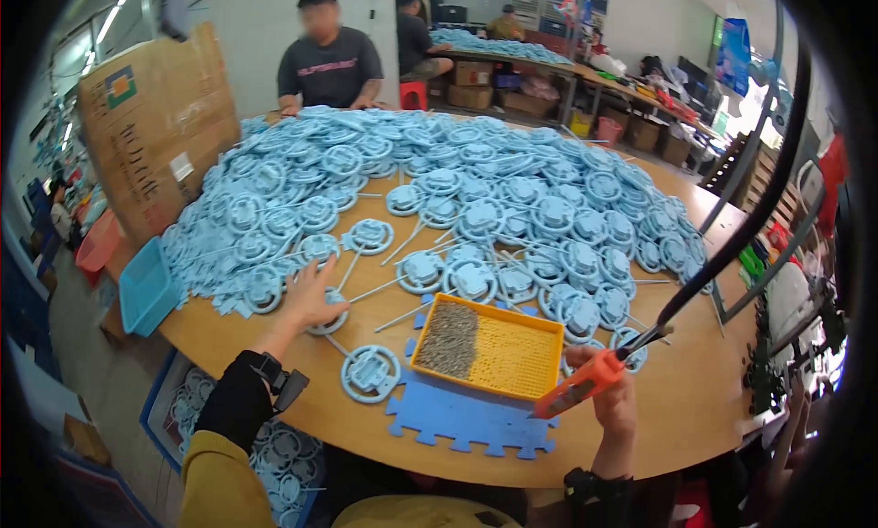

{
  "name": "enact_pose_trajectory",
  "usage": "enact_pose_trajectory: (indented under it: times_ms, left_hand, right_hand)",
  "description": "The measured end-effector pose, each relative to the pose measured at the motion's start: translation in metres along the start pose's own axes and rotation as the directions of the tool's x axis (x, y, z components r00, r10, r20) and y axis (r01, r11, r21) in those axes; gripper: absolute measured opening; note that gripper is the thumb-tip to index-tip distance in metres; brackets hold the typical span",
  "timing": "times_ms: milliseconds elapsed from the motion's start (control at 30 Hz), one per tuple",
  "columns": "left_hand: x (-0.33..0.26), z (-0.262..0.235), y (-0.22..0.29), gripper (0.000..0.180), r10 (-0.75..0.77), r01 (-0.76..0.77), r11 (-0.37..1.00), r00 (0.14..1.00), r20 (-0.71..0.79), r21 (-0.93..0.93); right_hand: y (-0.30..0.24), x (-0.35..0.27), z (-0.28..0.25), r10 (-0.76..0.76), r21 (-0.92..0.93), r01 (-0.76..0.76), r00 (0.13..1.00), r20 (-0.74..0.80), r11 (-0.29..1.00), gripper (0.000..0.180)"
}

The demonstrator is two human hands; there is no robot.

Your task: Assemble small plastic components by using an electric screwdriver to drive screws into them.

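My left hand (306, 297) reaches over the table with its fingers spread, above a light blue round plastic piece (327, 321) with a thin stick. Whether the fingertips touch it, I cannot tell. My right hand (615, 402) is wrapped round an orange electric screwdriver (582, 384), its tip slanting down left by the front right corner of a yellow tray (489, 388). Small grey screws (446, 338) heap in the tray's left part; its right part shows a dotted yellow surface. Beneath lies a blue foam mat (466, 420). Another round piece (370, 374) rests left of the mat.
A large pile of light blue pieces (476, 217) covers the table's far side. At left stand a cardboard box (151, 125) and a blue bin (146, 290). A crate below holds more pieces (283, 455). A black cable (732, 253) rises from the screwdriver. A person (329, 66) sits opposite.
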State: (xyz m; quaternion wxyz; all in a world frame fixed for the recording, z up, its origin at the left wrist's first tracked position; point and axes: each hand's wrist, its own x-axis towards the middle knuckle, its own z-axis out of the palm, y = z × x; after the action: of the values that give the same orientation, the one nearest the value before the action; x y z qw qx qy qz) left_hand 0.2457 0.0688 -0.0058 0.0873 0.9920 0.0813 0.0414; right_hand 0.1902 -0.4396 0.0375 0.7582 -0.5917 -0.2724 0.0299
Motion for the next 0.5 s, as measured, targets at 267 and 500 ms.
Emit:
enact_pose_trajectory:
  times_ms: [267, 500]
  left_hand:
    - [0.168, 0.005, 0.094, 0.094, 0.265, -0.270, 0.944, 0.963, -0.052, -0.187]
    - [0.301, 0.057, 0.155, 0.106, 0.159, -0.168, 0.910, 0.986, -0.054, -0.379]
  right_hand:
    - [0.045, 0.224, -0.065, 0.084, -0.964, 0.028, 0.995, 0.052, 0.266, 0.067]
    - [0.137, 0.304, -0.104, 0.065, -0.991, 0.101, 0.993, 0.095, -0.091, 0.082]
